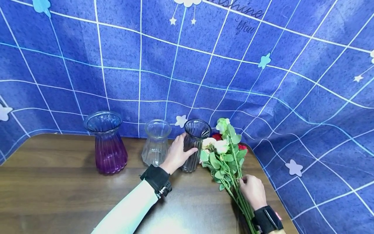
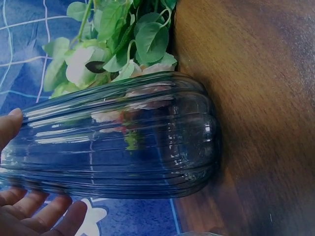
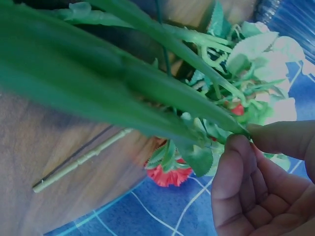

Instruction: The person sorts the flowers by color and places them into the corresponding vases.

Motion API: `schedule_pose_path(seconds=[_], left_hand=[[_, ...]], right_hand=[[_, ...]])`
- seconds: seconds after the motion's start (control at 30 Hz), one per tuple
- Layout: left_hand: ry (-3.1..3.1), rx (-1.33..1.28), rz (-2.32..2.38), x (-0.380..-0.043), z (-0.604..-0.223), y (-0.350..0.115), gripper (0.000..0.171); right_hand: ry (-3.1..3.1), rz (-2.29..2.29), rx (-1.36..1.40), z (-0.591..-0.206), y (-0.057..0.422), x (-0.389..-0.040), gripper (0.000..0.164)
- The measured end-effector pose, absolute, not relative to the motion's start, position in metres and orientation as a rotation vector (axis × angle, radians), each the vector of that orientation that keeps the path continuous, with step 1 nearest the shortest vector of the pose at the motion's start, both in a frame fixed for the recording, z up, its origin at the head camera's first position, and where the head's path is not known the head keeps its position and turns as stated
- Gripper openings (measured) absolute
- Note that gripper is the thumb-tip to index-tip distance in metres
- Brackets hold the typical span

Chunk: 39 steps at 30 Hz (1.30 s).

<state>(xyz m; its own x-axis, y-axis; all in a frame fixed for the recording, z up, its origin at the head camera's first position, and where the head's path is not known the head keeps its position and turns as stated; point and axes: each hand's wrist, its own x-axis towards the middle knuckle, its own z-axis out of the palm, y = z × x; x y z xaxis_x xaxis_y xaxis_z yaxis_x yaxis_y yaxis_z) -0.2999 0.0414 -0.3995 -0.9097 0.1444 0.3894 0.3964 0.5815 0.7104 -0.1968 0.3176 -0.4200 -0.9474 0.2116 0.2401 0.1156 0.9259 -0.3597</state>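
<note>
My left hand (image 1: 177,153) grips a dark grey, ribbed glass vase (image 1: 191,164), thumb across its front and the other fingers at its far side. In the left wrist view the vase (image 2: 147,142) is see-through, its base at the wooden tabletop. A bunch of flowers (image 1: 229,159) lies just right of it, with white, pale pink and red blooms at the far end and long green stems toward me. Between thumb and forefinger my right hand (image 1: 253,191) pinches a green stem (image 3: 211,115) of the bunch.
A blue-to-purple glass vase (image 1: 110,152) stands at the left, and a clear glass vase (image 1: 152,151) is close beside my left hand. Behind the wooden table (image 1: 58,191) hangs a blue star-patterned cloth (image 1: 122,52), which also runs along the right side.
</note>
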Motion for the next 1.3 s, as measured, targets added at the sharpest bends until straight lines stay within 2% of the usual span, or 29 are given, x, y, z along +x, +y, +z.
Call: schedule_pose_path(seconds=[0.33, 0.67, 1.0, 1.3], left_hand=[[-2.516, -0.449, -1.247, -0.302, -0.401, 0.043, 0.07], [-2.534, -0.439, -1.266, -0.304, -0.4, 0.042, 0.071], [-2.564, -0.429, -1.23, -0.303, -0.4, 0.041, 0.072], [-2.563, -0.429, -1.232, -0.303, -0.399, 0.042, 0.071]], right_hand=[[-2.746, 0.499, -0.227, -0.405, 0.32, -0.187, 0.018], [-2.549, 0.513, -0.134, -0.383, 0.315, -0.177, 0.01], [-2.354, 0.53, -0.037, -0.341, 0.301, -0.177, 0.007], [-2.234, 0.592, 0.073, -0.297, 0.283, -0.193, 0.009]])
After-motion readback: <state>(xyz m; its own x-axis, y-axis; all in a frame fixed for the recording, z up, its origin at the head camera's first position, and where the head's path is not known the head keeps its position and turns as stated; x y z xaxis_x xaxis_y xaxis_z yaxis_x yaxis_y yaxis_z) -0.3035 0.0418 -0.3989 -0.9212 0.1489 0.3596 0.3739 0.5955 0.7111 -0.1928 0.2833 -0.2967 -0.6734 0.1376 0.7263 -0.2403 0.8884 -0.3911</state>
